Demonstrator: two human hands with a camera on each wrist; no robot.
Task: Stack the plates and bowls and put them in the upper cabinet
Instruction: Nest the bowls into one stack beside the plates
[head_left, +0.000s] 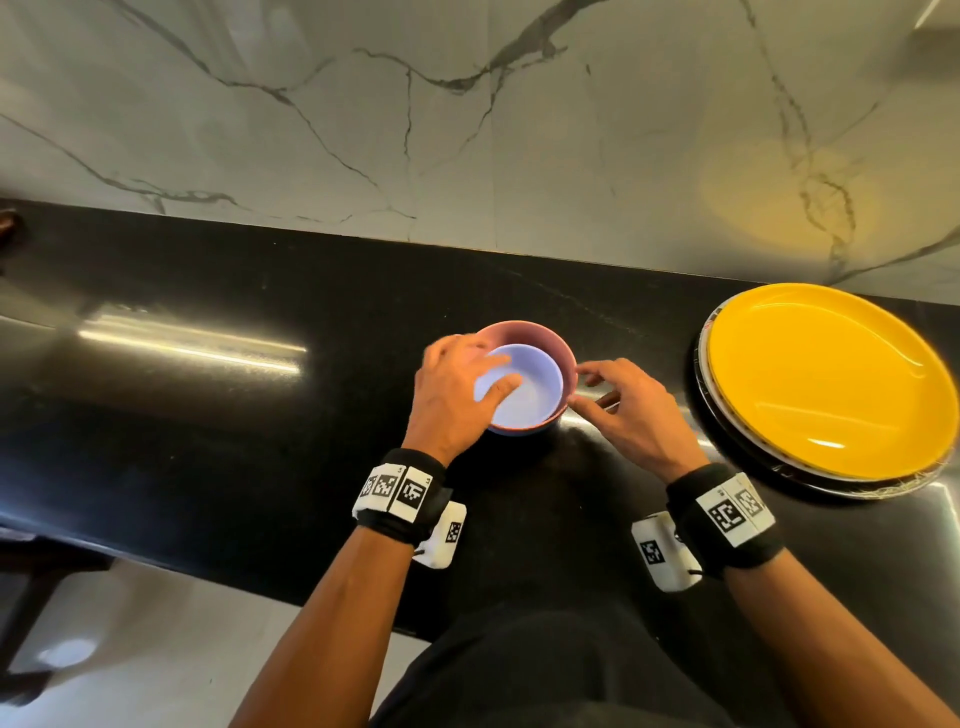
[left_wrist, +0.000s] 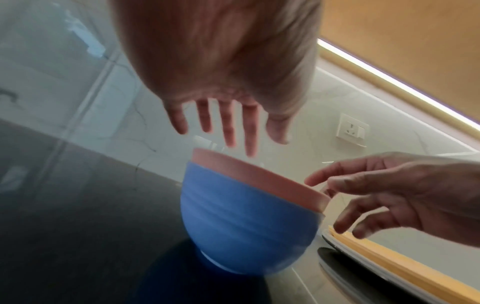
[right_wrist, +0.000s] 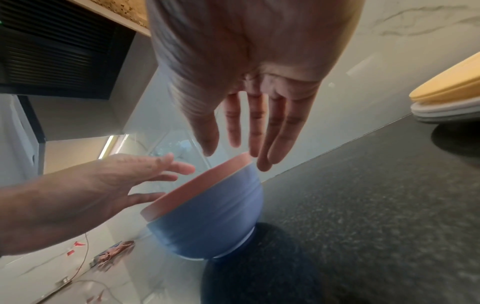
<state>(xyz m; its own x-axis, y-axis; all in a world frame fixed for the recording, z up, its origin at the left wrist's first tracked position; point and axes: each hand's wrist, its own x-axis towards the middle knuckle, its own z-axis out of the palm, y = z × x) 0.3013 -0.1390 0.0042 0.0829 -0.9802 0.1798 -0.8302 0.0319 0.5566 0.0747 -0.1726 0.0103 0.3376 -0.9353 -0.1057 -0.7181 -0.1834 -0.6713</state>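
- the nested bowls (head_left: 524, 384) sit on the black countertop (head_left: 208, 415) near its middle, mouth up, so the axis runs straight up from the counter; from above a pale bowl sits inside a pink one, and the wrist views show a blue outer bowl under the pink rim (left_wrist: 259, 181).
- the left hand (head_left: 457, 395) hovers at the stack's nine o'clock side, fingers spread and relaxed over the rim, gripping nothing.
- the right hand (head_left: 634, 410) comes in at three o'clock, fingers loosely parted, just beside the rim; contact cannot be told.
- the plate stack (head_left: 826, 384), yellow on top, lies flat well off at three o'clock.
- these bowls look rigid, smooth and probably slick, and breakable if ceramic; the nested ones could rattle or shift.
- the safest hold is likely both palms cupping the blue wall on opposite sides, below the rim, keeping the mouth level.
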